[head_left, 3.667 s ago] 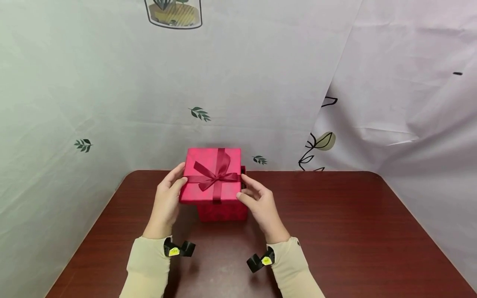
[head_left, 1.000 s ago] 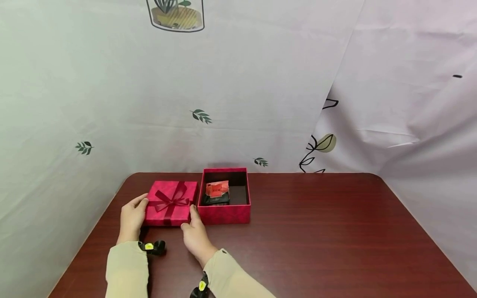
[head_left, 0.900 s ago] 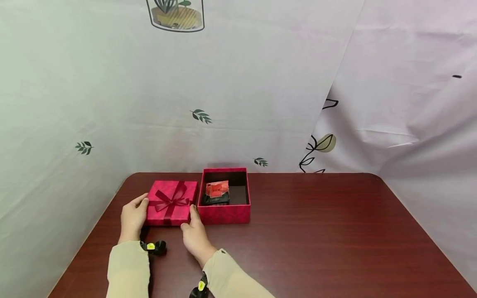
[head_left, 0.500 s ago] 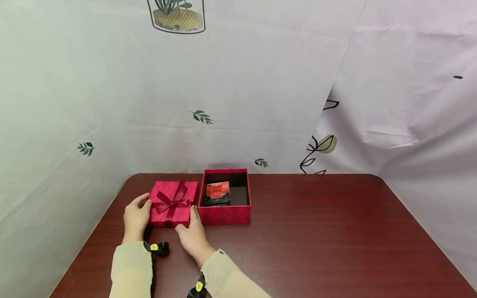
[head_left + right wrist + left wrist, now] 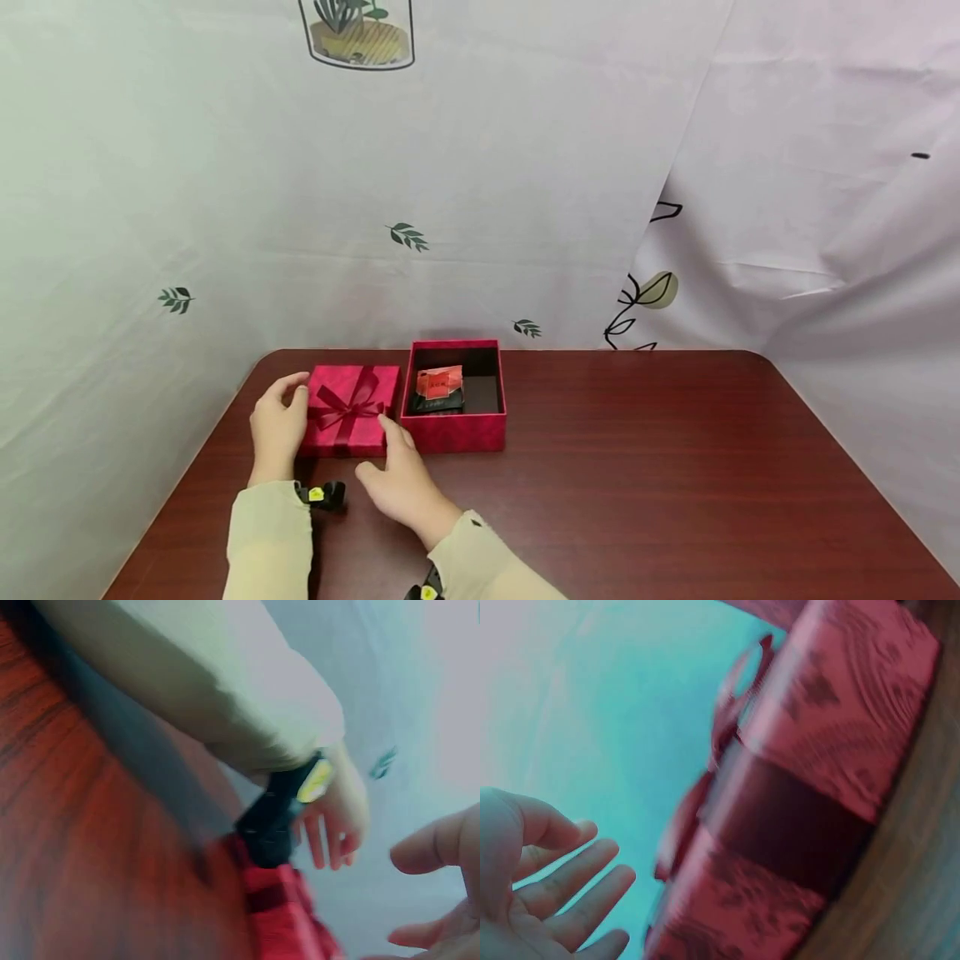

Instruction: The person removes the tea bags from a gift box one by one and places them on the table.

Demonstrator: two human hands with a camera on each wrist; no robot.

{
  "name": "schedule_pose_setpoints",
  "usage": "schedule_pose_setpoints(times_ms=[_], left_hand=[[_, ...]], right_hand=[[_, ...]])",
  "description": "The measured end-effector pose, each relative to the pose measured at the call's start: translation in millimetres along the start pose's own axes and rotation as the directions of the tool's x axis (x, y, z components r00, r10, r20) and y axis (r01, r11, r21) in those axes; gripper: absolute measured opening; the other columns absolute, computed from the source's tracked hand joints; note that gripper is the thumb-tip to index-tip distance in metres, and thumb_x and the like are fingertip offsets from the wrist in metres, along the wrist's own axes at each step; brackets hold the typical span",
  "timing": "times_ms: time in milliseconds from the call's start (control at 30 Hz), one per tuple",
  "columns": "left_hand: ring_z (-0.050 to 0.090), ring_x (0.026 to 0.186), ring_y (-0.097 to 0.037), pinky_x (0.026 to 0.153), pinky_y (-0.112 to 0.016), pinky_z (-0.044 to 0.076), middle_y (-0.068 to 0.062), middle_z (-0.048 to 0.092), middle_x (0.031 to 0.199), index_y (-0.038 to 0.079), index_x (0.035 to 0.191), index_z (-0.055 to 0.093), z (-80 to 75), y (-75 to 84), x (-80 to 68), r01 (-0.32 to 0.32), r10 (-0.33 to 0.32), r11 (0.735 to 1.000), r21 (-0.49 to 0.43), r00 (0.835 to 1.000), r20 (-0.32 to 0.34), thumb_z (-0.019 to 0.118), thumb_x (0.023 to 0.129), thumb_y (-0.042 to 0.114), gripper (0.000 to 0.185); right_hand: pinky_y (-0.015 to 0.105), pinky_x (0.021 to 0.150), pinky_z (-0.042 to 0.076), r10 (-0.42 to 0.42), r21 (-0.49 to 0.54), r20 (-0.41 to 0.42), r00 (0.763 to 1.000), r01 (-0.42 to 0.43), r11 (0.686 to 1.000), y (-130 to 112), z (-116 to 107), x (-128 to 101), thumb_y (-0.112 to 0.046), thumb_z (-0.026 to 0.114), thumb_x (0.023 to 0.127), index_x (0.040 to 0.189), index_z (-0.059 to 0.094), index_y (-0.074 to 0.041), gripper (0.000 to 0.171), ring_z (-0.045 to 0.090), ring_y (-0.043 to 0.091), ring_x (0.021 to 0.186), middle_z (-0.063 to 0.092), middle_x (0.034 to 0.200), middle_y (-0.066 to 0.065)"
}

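Note:
A red gift-box lid (image 5: 375, 379) with a dark red ribbon bow (image 5: 348, 407) lies on the table, left of the box base. My left hand (image 5: 277, 429) is at the lid's left side; in the left wrist view its fingers (image 5: 585, 900) stand clear of the patterned lid (image 5: 840, 705). My right hand (image 5: 405, 487) hovers by the lid's near right corner, thumb and fingers spread and holding nothing. The red box base (image 5: 453, 433) stands uncovered, touching or nearly touching the lid. A red and black packet (image 5: 438, 387) sits in its left half, over something partly hidden.
The dark reddish-brown wooden table (image 5: 660, 467) stretches to the right of the box. Behind it hangs a pale curtain (image 5: 525, 167) with leaf prints. A black wrist camera (image 5: 326, 496) is strapped at the left cuff.
The lid was lifted off the box base, moved left and laid on the table. Within the last half second both hands have let go of it; the box base stayed in place.

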State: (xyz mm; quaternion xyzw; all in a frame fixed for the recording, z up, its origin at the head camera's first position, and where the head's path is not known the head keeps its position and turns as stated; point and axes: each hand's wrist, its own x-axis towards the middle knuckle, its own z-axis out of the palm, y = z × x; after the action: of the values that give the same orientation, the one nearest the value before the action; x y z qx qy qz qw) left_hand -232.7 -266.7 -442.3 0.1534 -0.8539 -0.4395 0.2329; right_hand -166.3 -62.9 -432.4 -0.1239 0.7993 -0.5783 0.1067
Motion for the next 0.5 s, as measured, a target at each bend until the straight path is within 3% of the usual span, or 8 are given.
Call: schedule_pose_setpoints(times_ms=[100,267,333,400,500], left_hand=[[0.061,0.108,-0.034,0.082,-0.043,0.042,-0.019,0.067,0.129,0.007,0.132,0.066,-0.2,10.4,-2.5,-0.069,0.069,0.998,-0.012,0.998,-0.011,0.049,0.104,0.016,0.034],[0.056,0.081,-0.017,0.067,-0.024,0.039,-0.009,0.072,0.123,0.011,0.13,0.068,4.2,28.6,-7.5,-0.199,0.198,0.98,-0.024,0.98,-0.03,0.053,0.103,0.014,0.031],[0.061,0.083,-0.017,0.07,-0.021,0.043,-0.008,0.072,0.121,0.011,0.129,0.069,6.3,36.1,-10.0,-0.255,0.254,0.967,-0.032,0.967,-0.019,0.054,0.102,0.011,0.031],[0.068,0.095,-0.021,0.081,-0.025,0.05,-0.011,0.072,0.121,0.009,0.128,0.069,8.8,43.4,-12.5,-0.319,0.319,0.947,-0.046,0.948,0.001,0.055,0.102,0.008,0.03],[0.063,0.12,-0.033,0.099,-0.046,0.049,-0.017,0.068,0.127,0.006,0.13,0.067,12.4,54.6,-16.2,-0.425,0.429,0.903,-0.061,0.901,0.064,0.058,0.1,0.007,0.031]], right_hand=[[0.039,0.102,0.049,-0.053,-0.036,0.063,0.997,0.056,0.998,-6,-17,-11,-0.016,0.061,0.092,0.149,0.047,-0.008,0.059,0.055,0.026,0.128,0.051,0.145,0.009],[0.022,0.078,0.054,-0.167,-0.046,0.095,0.981,0.172,0.984,-13,-48,-23,-0.011,0.062,0.094,0.118,0.071,-0.008,0.026,0.066,0.006,0.091,0.07,0.112,0.001],[0.02,0.072,0.053,-0.201,-0.049,0.06,0.978,0.204,0.978,-15,-59,-25,-0.009,0.062,0.095,0.108,0.075,-0.011,0.018,0.064,0.001,0.082,0.072,0.103,-0.001],[0.021,0.069,0.052,-0.226,-0.047,0.01,0.974,0.226,0.973,-17,-71,-27,-0.008,0.062,0.096,0.103,0.076,-0.012,0.016,0.065,0.004,0.079,0.073,0.099,0.0],[0.022,0.066,0.054,-0.243,-0.006,-0.075,0.967,0.243,0.97,-17,-88,-25,-0.006,0.06,0.097,0.102,0.075,-0.01,0.016,0.069,0.018,0.079,0.074,0.096,0.007]])
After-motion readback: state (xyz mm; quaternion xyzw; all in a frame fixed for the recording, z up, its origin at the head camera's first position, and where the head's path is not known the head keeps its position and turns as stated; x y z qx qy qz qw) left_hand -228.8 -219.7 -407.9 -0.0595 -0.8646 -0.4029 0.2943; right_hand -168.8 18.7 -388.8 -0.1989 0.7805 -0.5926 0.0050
